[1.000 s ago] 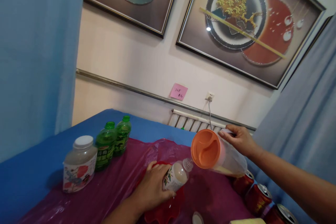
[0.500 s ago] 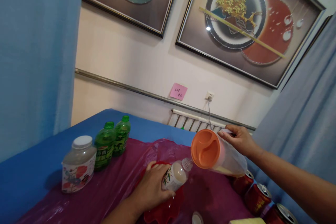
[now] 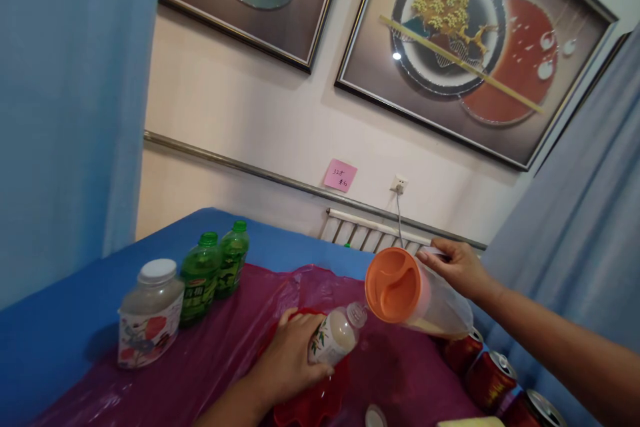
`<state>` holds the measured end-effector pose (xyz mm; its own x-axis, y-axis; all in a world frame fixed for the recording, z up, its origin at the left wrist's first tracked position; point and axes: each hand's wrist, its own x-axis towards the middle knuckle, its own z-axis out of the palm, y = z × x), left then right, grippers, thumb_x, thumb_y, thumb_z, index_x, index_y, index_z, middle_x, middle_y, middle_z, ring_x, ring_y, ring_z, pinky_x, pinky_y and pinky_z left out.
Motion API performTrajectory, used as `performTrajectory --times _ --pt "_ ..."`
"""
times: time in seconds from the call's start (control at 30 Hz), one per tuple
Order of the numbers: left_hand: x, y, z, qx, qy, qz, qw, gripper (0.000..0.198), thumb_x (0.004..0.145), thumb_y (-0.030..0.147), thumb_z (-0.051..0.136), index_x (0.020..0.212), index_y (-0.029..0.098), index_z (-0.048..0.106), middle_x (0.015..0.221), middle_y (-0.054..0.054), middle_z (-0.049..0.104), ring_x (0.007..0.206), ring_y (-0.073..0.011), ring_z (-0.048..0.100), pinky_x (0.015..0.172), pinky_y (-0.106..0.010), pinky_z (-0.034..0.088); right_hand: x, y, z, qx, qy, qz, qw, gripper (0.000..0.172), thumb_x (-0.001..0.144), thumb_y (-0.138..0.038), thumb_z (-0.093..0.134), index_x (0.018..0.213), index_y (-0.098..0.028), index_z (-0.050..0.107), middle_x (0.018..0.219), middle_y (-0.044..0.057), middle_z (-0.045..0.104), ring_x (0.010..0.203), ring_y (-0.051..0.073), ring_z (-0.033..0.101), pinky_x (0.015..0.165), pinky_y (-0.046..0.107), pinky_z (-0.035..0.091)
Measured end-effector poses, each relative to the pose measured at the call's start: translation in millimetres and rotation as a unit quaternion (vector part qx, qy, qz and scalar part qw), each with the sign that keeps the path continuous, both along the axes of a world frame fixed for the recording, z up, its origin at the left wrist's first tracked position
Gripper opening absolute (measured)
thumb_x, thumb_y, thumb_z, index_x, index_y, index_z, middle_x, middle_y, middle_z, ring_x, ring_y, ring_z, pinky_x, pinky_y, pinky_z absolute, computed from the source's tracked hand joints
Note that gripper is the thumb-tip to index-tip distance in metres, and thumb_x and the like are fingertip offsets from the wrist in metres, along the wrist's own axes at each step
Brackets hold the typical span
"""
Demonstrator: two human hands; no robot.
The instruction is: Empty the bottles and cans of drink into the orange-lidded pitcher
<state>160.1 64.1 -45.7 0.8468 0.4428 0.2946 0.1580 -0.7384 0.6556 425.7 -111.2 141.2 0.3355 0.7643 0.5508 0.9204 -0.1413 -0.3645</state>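
My left hand (image 3: 287, 357) is closed around a small clear bottle (image 3: 336, 335) with a leaf-printed label and pale liquid inside, tilted with its open neck toward the right, over a red bowl (image 3: 315, 400). My right hand (image 3: 455, 267) grips the handle of a clear plastic pitcher (image 3: 417, 297) with an orange lid, tipped on its side so the lid's edge meets the bottle's neck. A little pale liquid lies in the pitcher's lower side.
A white-capped jar (image 3: 149, 313) and two green bottles (image 3: 213, 275) stand at the left on the blue table (image 3: 60, 327), partly covered by a magenta plastic sheet (image 3: 225, 347). Red cans (image 3: 493, 373) line the right edge. A white cap (image 3: 374, 417) lies near the bottom. Blue curtains hang on both sides.
Almost nothing: both hands hold the same pose, with the pitcher and bottle shifted only very slightly.
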Motion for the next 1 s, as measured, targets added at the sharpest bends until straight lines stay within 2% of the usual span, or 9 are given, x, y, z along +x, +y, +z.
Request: performTrajectory --times 0.33,0.7,1.0 --pt "-0.4 0.6 0.6 0.013 0.016 -0.003 1.000 0.065 0.061 0.039 0.085 0.121 0.028 0.063 0.119 -0.005 0.072 0.115 -0.0327 0.060 0.115 -0.053 0.021 -1.3 -1.1 -0.9 -0.005 0.001 0.000 1.000 0.056 0.081 -0.068 0.061 0.056 -0.024 0.036 0.054 -0.006 0.028 0.052 0.010 0.028 0.049 0.026 0.021" --pt "-1.8 -2.4 5.7 0.004 0.019 0.003 1.000 0.064 0.060 0.037 0.087 0.119 0.026 0.064 0.116 -0.004 0.072 0.114 -0.0312 0.061 0.116 -0.052 0.021 -4.1 -1.7 1.7 -0.009 0.006 -0.006 1.000 0.055 0.080 -0.067 0.060 0.056 -0.024 0.034 0.055 -0.006 0.027 0.053 0.010 0.029 0.048 0.025 0.022" --pt "-1.4 -1.0 2.6 0.010 0.015 0.005 1.000 0.065 0.059 0.038 0.087 0.119 0.027 0.065 0.117 -0.004 0.072 0.114 -0.0321 0.061 0.116 -0.053 0.021 -3.1 -3.4 0.4 -0.011 0.007 -0.011 1.000 0.056 0.081 -0.068 0.059 0.057 -0.024 0.035 0.054 -0.006 0.029 0.053 0.011 0.029 0.048 0.025 0.022"
